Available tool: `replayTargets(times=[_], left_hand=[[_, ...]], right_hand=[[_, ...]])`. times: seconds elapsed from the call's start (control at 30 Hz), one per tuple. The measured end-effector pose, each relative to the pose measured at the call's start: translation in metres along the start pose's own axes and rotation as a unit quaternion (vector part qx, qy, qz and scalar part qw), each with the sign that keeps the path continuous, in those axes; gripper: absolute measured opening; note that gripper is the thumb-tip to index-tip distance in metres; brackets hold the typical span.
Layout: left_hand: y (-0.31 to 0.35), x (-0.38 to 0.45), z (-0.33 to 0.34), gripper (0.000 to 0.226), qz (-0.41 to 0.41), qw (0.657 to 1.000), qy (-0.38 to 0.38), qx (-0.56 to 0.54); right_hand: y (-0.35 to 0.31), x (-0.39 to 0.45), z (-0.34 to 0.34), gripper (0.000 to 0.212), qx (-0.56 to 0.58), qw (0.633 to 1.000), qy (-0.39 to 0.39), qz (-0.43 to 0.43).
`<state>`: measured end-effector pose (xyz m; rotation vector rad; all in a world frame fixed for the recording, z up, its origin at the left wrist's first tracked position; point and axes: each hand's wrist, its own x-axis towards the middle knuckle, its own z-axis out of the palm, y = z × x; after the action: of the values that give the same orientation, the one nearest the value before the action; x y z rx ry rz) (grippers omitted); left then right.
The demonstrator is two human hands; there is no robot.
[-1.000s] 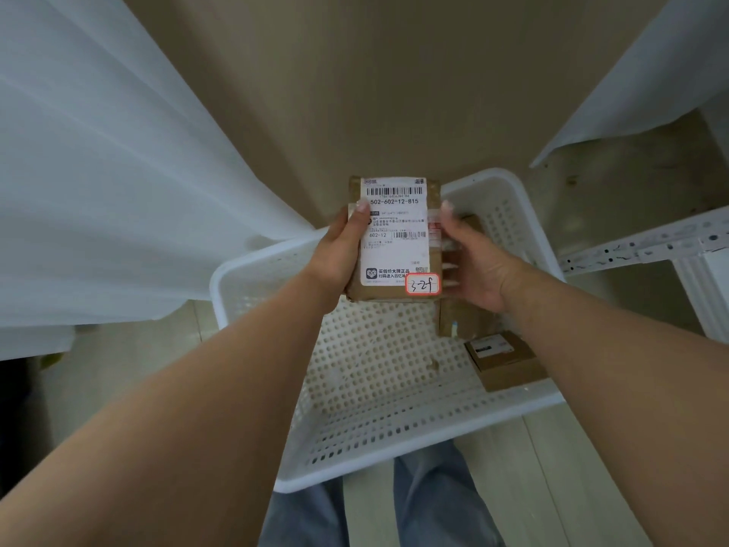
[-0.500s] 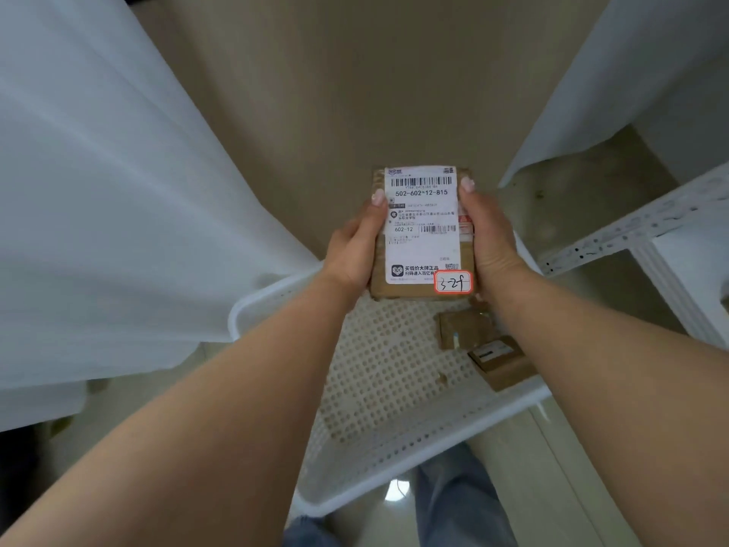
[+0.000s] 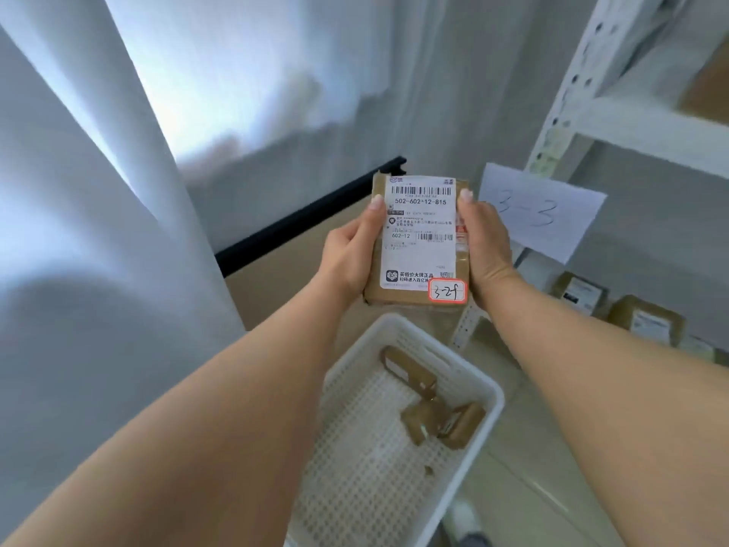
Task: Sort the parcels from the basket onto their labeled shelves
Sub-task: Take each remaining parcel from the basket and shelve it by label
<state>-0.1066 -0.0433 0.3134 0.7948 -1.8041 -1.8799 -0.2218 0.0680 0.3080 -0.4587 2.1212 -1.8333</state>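
Curtain (image 3: 118,191) close at left, shelf post (image 3: 568,92) right; open gap between.

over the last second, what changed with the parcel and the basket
Both hands, left hand and right hand, raised the parcel up and clear of the basket, and the view swung toward the shelf with its 3-3 sign. Unchanged: the two-handed grip on the parcel's edges, label up; small parcels lie in the basket.

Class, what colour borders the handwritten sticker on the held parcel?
Red, on the sticker; head view.
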Motion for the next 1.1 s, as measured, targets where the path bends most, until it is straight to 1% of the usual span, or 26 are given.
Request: replayTargets(times=[0.13, 0.3, 0.43, 0.47, 0.57, 0.6, 0.7, 0.8, 0.87, 0.97, 1.1], left_hand=[[0.107, -0.021, 0.019, 0.04, 0.078, 0.996, -0.031, 0.024], [0.235, -0.055, 0.045, 0.042, 0.171, 0.982, -0.072, 0.029], [0.322, -0.085, 0.064, 0.044, 0.242, 0.966, -0.088, 0.038], [0.341, -0.092, 0.07, 0.044, 0.258, 0.961, -0.09, 0.04], [0.392, -0.115, 0.086, 0.044, 0.295, 0.949, -0.102, 0.036], [0.406, -0.123, 0.092, 0.044, 0.306, 0.946, -0.107, 0.032], [0.444, -0.148, 0.113, 0.045, 0.337, 0.934, -0.117, 0.027], [0.472, -0.175, 0.139, 0.045, 0.356, 0.925, -0.13, 0.018], [0.486, -0.194, 0.159, 0.043, 0.365, 0.92, -0.145, 0.006], [0.502, -0.222, 0.19, 0.041, 0.373, 0.914, -0.162, -0.005], [0.515, -0.252, 0.229, 0.044, 0.364, 0.914, -0.181, 0.002]], right_hand=[[-0.107, -0.016, -0.042, 0.069, 0.015, 0.996, 0.052, -0.068], [-0.233, -0.043, -0.094, 0.067, 0.043, 0.981, 0.096, -0.165], [-0.316, -0.064, -0.134, 0.051, 0.073, 0.961, 0.132, -0.232], [-0.335, -0.069, -0.143, 0.051, 0.082, 0.956, 0.138, -0.245], [-0.386, -0.089, -0.171, 0.064, 0.084, 0.944, 0.149, -0.284], [-0.401, -0.097, -0.181, 0.065, 0.087, 0.94, 0.15, -0.294], [-0.437, -0.119, -0.213, 0.053, 0.091, 0.929, 0.161, -0.32], [-0.463, -0.139, -0.249, 0.06, 0.082, 0.915, 0.19, -0.345], [-0.476, -0.154, -0.275, 0.058, 0.074, 0.908, 0.198, -0.363], [-0.492, -0.173, -0.315, 0.07, 0.053, 0.909, 0.195, -0.365], [-0.497, -0.191, -0.369, 0.057, 0.048, 0.909, 0.214, -0.355]])
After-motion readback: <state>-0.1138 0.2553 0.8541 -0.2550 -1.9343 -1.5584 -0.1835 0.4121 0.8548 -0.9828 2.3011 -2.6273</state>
